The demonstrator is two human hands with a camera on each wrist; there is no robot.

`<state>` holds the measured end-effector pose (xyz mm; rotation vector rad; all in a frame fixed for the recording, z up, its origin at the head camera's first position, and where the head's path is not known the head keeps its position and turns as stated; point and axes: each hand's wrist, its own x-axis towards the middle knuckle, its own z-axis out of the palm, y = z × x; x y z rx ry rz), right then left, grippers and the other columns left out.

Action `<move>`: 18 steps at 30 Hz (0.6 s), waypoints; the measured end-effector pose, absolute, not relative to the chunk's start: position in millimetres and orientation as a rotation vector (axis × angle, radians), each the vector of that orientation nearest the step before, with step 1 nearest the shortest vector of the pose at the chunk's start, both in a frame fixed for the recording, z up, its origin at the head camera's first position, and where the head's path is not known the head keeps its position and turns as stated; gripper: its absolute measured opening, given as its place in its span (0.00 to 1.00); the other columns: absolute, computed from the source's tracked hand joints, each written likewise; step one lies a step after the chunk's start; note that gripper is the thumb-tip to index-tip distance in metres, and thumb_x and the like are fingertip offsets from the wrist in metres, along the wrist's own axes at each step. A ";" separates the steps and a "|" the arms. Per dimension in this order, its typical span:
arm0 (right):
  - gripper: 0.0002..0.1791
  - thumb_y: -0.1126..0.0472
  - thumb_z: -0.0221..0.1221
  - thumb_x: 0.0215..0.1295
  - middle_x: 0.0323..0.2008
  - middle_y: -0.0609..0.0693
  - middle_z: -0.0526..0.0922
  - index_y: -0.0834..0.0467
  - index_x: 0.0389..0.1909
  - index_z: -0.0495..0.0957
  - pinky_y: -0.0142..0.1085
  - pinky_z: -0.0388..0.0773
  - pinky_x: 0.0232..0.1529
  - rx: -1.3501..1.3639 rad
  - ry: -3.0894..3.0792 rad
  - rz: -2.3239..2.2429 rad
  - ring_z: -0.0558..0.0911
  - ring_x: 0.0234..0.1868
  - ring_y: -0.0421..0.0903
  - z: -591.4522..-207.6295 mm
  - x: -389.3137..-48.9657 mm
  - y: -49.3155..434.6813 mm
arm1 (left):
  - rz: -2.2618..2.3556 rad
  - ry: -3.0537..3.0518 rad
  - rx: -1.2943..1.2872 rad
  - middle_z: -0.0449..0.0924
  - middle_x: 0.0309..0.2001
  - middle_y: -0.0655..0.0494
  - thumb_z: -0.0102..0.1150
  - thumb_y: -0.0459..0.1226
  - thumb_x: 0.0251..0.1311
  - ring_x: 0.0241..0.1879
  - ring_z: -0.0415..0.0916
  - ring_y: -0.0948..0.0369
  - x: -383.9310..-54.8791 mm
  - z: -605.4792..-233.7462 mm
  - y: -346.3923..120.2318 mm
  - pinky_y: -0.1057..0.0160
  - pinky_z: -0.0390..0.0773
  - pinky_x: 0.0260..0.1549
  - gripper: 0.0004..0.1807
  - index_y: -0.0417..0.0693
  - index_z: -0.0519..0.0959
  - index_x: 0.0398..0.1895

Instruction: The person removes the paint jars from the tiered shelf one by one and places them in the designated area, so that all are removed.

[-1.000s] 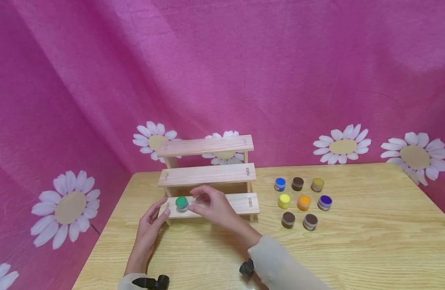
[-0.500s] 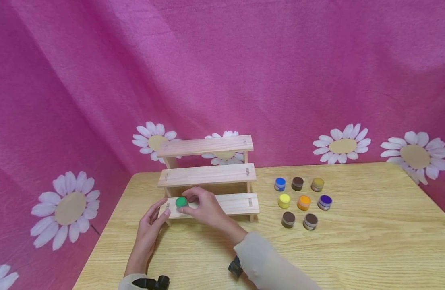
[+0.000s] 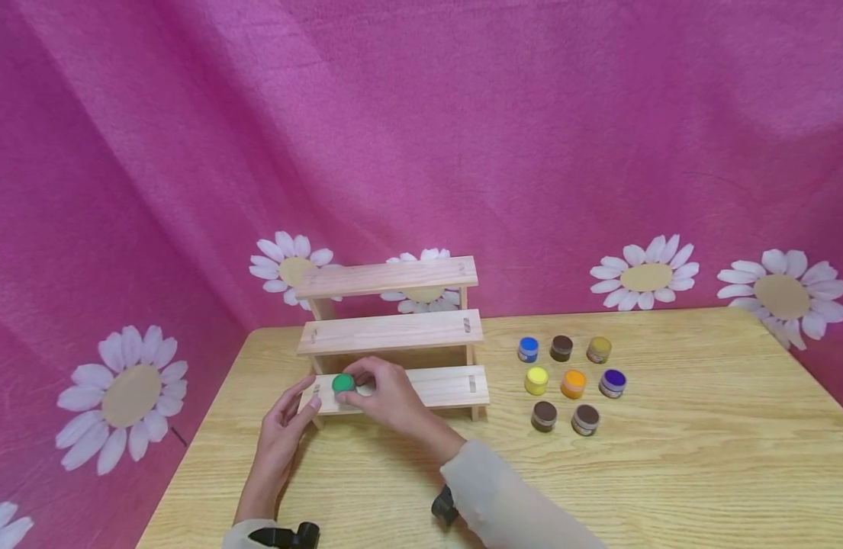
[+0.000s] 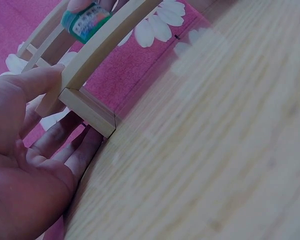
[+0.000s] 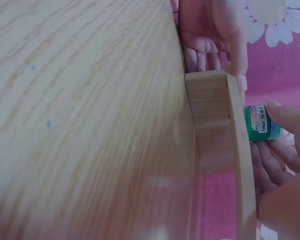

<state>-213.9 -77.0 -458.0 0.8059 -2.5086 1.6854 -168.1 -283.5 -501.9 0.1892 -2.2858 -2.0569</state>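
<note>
A three-tier wooden display shelf (image 3: 391, 333) stands on the table. Its lowest step (image 3: 442, 386) bears a small green-lidded paint jar (image 3: 342, 383) near the left end. My right hand (image 3: 387, 393) pinches this jar between thumb and fingers from the right. In the right wrist view the labelled side of the jar (image 5: 260, 123) shows, upright on the step. At the left end of the same step, my left hand (image 3: 282, 423) grips the shelf. The left wrist view shows its thumb (image 4: 42, 80) against the step's end and the other fingers beside the leg (image 4: 88, 111).
Right of the shelf, several paint jars stand in loose rows, among them a blue one (image 3: 528, 349), a yellow one (image 3: 536, 380), an orange one (image 3: 574, 383) and a purple one (image 3: 612, 383). A pink flowered cloth (image 3: 531, 152) hangs behind the table (image 3: 668, 473).
My right hand, earlier just right of the green paint jar with fingers apart, has moved left and now pinches it. The left hand has stayed at the shelf's end.
</note>
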 end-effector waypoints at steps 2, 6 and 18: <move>0.16 0.60 0.74 0.61 0.41 0.46 0.86 0.58 0.48 0.84 0.37 0.84 0.50 0.801 -2.508 1.717 0.85 0.43 0.43 -456.8 -213.5 -72.7 | -2.065 -2.278 0.191 0.56 0.79 0.49 0.58 0.41 0.75 0.76 0.57 0.53 -168.0 -501.9 -283.0 0.81 0.71 0.56 0.29 0.47 0.66 0.76; 0.16 0.59 0.73 0.62 0.41 0.45 0.86 0.57 0.49 0.84 0.39 0.85 0.48 0.801 -2.503 1.763 0.84 0.43 0.43 -454.4 -211.9 -61.0 | -2.076 -2.264 0.210 0.58 0.79 0.49 0.59 0.40 0.75 0.75 0.58 0.54 -167.9 -502.1 -282.3 0.81 0.72 0.55 0.29 0.46 0.66 0.76; 0.15 0.62 0.72 0.62 0.42 0.47 0.86 0.57 0.48 0.84 0.37 0.86 0.49 0.852 -2.405 1.862 0.85 0.46 0.47 -438.8 -196.5 -23.5 | -2.029 -2.312 0.236 0.56 0.80 0.52 0.60 0.42 0.74 0.79 0.51 0.55 -168.9 -501.0 -284.0 0.55 0.61 0.73 0.30 0.49 0.67 0.76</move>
